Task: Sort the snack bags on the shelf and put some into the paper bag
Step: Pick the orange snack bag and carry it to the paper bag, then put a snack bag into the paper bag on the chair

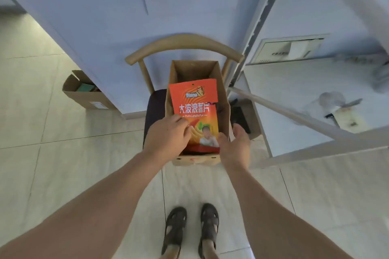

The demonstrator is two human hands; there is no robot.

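An open brown paper bag (223,99) stands on a dark chair seat in front of me. An orange snack bag (194,103) with white Chinese lettering lies flat across the paper bag's mouth, its lower end toward me. My left hand (167,135) grips the snack bag's lower left corner, fingers curled over its face. My right hand (233,145) is at the snack bag's lower right corner beside the paper bag's right wall, thumb on the packet and fingers spread. Something red shows under the snack bag's lower edge.
The wooden chair (185,45) with a curved backrest stands against a white wall. A white metal shelf frame (280,109) rises at the right. An open cardboard box (84,90) sits on the tiled floor at the left. My sandalled feet (191,231) are below.
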